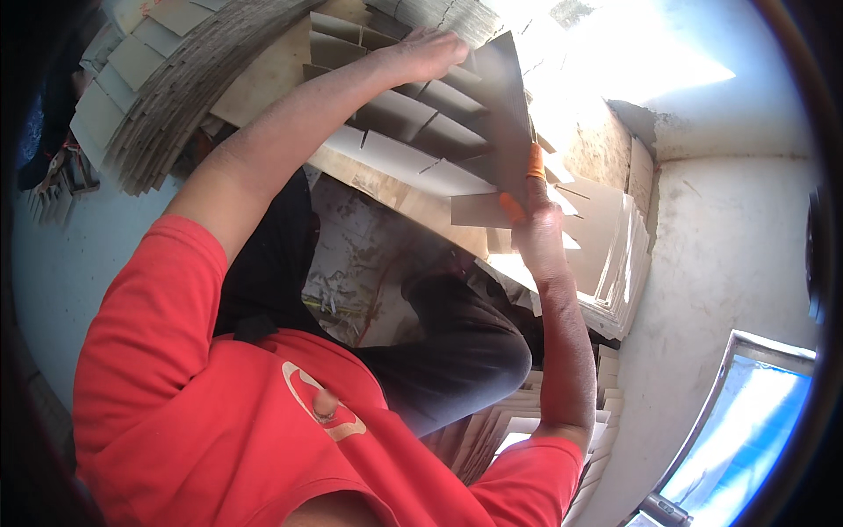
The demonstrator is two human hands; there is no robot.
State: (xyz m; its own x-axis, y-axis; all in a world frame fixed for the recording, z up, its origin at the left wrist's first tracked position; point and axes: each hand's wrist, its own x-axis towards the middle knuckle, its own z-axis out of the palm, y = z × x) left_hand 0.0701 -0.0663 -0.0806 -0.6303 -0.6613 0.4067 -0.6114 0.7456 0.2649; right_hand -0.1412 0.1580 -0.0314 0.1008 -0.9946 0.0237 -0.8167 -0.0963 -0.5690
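A row of slotted grey cardboard strips [395,114] stands on edge on a wooden board, forming part of a divider grid. My right hand [537,228], with orange covers on the thumb and a finger, is closed on the near end of a long cardboard strip [505,110]. That strip lies across the right ends of the standing ones. At the far side, over the standing strips, my left hand [426,57] has its fingers curled in. Whatever those fingers grip is hidden.
Tall stacks of cardboard pieces [189,79] rise at the far left. Another cardboard stack [606,246] sits on the right, and more pieces [500,422] lie below my right arm. The board's near edge [386,189] faces my legs. A white wall [729,237] stands to the right.
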